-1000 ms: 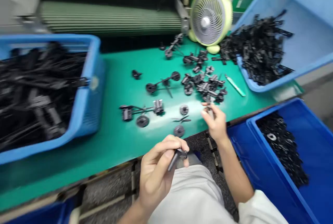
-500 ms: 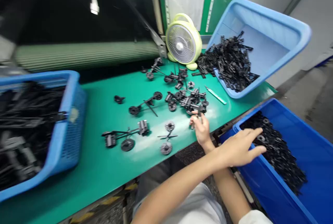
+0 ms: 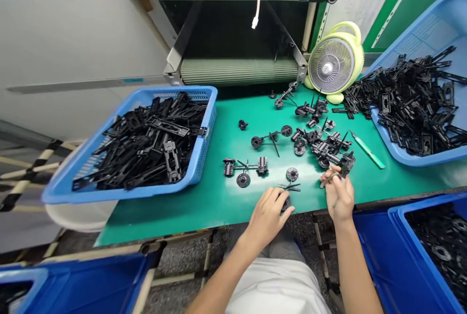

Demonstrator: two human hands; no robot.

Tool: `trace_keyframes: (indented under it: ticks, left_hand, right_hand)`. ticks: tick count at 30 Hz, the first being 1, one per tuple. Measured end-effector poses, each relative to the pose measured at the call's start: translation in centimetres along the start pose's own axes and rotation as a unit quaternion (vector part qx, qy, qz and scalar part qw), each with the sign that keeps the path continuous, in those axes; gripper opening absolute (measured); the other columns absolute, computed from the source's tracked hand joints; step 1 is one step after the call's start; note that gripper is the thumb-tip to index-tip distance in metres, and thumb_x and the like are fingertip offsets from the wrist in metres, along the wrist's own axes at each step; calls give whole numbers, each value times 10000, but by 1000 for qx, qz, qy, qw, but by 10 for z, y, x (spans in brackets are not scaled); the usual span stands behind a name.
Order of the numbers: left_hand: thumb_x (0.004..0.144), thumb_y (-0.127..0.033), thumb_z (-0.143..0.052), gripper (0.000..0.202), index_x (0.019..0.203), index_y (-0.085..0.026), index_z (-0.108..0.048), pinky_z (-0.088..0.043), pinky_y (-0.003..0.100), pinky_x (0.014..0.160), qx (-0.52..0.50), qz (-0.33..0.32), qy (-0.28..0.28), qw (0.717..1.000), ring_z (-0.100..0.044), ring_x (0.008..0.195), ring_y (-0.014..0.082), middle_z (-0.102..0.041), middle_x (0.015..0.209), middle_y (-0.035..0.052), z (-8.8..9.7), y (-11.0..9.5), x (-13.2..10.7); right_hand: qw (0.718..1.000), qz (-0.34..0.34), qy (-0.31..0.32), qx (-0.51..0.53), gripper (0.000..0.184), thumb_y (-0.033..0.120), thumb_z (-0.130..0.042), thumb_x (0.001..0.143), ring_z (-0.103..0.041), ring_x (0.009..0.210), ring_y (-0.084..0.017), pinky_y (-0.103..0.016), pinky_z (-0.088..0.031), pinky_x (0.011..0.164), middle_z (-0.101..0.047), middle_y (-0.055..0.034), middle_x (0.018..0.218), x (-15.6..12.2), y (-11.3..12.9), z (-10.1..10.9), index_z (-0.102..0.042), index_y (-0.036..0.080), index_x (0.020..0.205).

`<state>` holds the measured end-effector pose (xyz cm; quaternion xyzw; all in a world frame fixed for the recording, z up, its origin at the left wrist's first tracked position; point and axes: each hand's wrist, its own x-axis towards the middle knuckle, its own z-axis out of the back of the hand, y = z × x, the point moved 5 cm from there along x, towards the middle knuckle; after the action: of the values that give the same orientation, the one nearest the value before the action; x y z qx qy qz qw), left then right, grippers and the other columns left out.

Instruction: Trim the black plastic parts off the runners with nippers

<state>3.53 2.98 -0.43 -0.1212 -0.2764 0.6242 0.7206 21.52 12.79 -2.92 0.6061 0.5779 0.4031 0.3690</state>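
Observation:
My left hand (image 3: 269, 212) is over the near edge of the green table, thumb and fingers apart. Its fingertips reach a molded black plastic piece made of two round discs joined by thin runners; the far disc (image 3: 292, 174) shows, while the near disc (image 3: 286, 203) is partly hidden by the fingers. My right hand (image 3: 340, 196) is closed on a small black plastic part (image 3: 347, 162), held just in front of a heap of black molded parts (image 3: 323, 147). Part of what it grips is hidden by the fingers.
A blue basket (image 3: 203, 160) of long black parts stands left. At right are a tilted blue bin (image 3: 404, 158) with black parts and a lower blue bin (image 3: 397, 221). A green fan (image 3: 330, 65), a green cutter knife (image 3: 368, 151) and more molded pieces (image 3: 245, 165) are on the table.
My left hand has moved from above the lower right bin to the two-disc piece on the table. The right hand still holds its part. The view has turned left.

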Motion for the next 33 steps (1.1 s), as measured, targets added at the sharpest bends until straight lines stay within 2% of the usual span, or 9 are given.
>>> trace_keyframes:
  ticks: [3,5,10,12,14,16,21,27,33]
  left_hand:
    - [876,-242,-543,186,1034,-167,-605,-545,372,773,-95,17,-36,995,-653,858,223,-688,920,96,7,0,9]
    - [891,-297,-496,256,1093,-157,-572,-549,322,678,-220,92,-73,968,-656,717,180,-684,829,70,11,5,15]
    - [898,-581,-369,437,850,-170,-509,-372,192,345,-535,307,-81,783,-508,394,101,-555,564,-22,-4,10,30]
    - [863,-659,-367,492,761,-188,-464,-313,179,311,-572,345,-101,737,-469,358,95,-517,508,-38,-6,12,34]
    - [859,-690,-332,524,695,-201,-427,-267,176,300,-581,360,-123,720,-402,322,80,-472,462,-50,-5,14,34]
    - [878,-684,-287,537,657,-209,-403,-240,181,309,-579,354,-134,722,-331,308,71,-414,419,-62,-2,13,32]
    - [912,-659,-254,543,667,-210,-437,-267,205,369,-546,299,-138,771,-302,352,85,-350,408,-71,2,2,21]
    - [929,-622,-234,571,587,-217,-446,-331,249,438,-479,263,-105,831,-395,411,117,-428,437,-26,4,-6,17]
    - [923,-624,-180,585,574,-225,-426,-326,258,433,-452,298,-143,828,-405,412,128,-436,436,-20,8,1,14]
  right_hand:
    - [1000,2,1,-14,295,373,-605,831,-544,756,-173,-335,-450,688,-538,-20,840,0,0,1,-573,225,1083]
    - [1000,1,1,-19,288,378,-598,833,-543,756,-176,-348,-459,704,-537,-21,841,2,-1,0,-576,227,1078]
    - [1000,1,-9,-23,259,369,-594,839,-543,775,-176,-363,-471,746,-531,-15,844,3,5,-3,-578,244,1066]
    - [999,-6,-14,-29,249,358,-591,849,-545,768,-178,-358,-474,729,-530,-17,836,-10,12,-1,-580,243,1070]
    - [999,-27,1,-47,262,359,-590,860,-551,758,-182,-353,-478,714,-544,-26,831,-33,20,0,-591,231,1088]
    - [991,-70,58,-100,292,366,-600,864,-568,765,-189,-345,-482,718,-580,-46,845,-60,24,-4,-614,208,1109]
    - [923,-166,219,-268,265,318,-611,863,-587,813,-189,-309,-471,787,-616,-43,868,-101,17,-35,-653,179,1085]
    - [924,-125,243,-267,136,295,-575,859,-542,754,-170,-265,-434,709,-589,-25,815,-84,18,-61,-620,168,877]
    - [916,-173,257,-255,168,332,-559,863,-480,693,-148,-251,-394,659,-532,1,745,-86,19,-69,-571,173,810]
